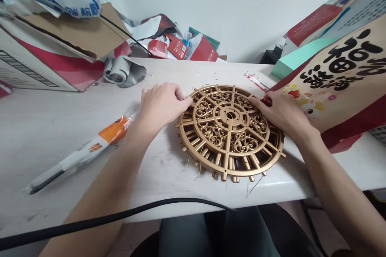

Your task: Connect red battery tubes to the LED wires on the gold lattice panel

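A stack of round gold openwork wheels, with scrollwork and short spokes past the rim, lies flat on the white table. Yellow threads run across the top one. My left hand is closed at the far left rim, its thumb and forefinger on the edge. On the far right side my right hand grips the rim, one finger reaching over the top. Its other fingers are partly hidden. A small dark red thing shows beside that hand; I cannot make out what it is.
Left lies a long plastic-wrapped packet with an orange part. A cardboard box, a silvery roll and red packaging stand behind. At right is a printed paper bag. A black cable crosses in front.
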Demonstrator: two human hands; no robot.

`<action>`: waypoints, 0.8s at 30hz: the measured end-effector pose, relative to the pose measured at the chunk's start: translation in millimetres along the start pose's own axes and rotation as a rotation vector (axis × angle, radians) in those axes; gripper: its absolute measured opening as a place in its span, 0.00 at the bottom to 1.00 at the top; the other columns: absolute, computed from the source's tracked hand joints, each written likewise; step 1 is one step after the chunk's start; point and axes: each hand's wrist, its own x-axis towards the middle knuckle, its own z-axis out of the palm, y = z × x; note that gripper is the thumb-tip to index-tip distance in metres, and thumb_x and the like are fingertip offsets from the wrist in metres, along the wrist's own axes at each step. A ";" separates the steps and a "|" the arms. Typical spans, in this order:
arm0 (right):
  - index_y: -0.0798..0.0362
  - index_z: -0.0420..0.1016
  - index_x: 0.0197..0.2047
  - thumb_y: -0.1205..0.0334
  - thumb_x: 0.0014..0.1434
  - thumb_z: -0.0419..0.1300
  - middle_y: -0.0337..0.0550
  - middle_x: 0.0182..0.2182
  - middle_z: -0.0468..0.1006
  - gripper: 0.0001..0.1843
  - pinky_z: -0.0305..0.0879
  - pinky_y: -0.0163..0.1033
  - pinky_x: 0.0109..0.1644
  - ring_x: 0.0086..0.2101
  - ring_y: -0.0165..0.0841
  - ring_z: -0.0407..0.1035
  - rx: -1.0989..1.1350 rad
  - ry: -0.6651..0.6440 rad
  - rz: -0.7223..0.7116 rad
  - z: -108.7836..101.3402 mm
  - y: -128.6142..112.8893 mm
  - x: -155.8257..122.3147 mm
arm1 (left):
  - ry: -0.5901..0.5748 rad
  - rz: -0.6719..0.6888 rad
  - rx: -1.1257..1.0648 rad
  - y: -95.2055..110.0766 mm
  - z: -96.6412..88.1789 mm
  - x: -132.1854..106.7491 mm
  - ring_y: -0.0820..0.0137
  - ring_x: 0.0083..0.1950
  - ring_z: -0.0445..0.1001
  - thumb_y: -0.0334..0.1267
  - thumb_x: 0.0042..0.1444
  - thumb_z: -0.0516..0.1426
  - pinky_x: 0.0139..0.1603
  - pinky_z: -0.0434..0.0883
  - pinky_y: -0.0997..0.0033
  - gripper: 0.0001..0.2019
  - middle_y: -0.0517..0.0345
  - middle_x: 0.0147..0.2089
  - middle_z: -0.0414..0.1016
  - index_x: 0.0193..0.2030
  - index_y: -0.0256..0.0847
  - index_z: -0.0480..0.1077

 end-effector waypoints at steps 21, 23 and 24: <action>0.52 0.77 0.44 0.48 0.71 0.50 0.56 0.43 0.78 0.20 0.65 0.49 0.47 0.43 0.48 0.72 0.204 0.332 -0.082 -9.5 3.0 -1.5 | 0.159 0.301 -0.239 13.7 -4.0 -9.1 0.69 0.32 0.69 0.49 0.59 0.59 0.42 0.65 0.65 0.13 0.61 0.27 0.73 0.29 0.43 0.69; 0.51 0.77 0.44 0.50 0.72 0.50 0.55 0.43 0.78 0.18 0.66 0.48 0.48 0.44 0.47 0.72 0.249 0.396 -0.099 -11.9 0.4 -3.9 | 0.130 0.399 -0.236 16.6 -1.4 -11.1 0.70 0.32 0.69 0.47 0.59 0.60 0.46 0.65 0.64 0.12 0.62 0.28 0.73 0.29 0.43 0.70; 0.50 0.77 0.45 0.51 0.72 0.50 0.55 0.44 0.77 0.17 0.66 0.48 0.49 0.45 0.47 0.72 0.280 0.422 -0.112 -13.2 -1.0 -5.5 | 0.126 0.426 -0.230 17.6 -0.5 -11.9 0.70 0.33 0.69 0.46 0.59 0.60 0.47 0.64 0.63 0.11 0.62 0.28 0.74 0.30 0.43 0.70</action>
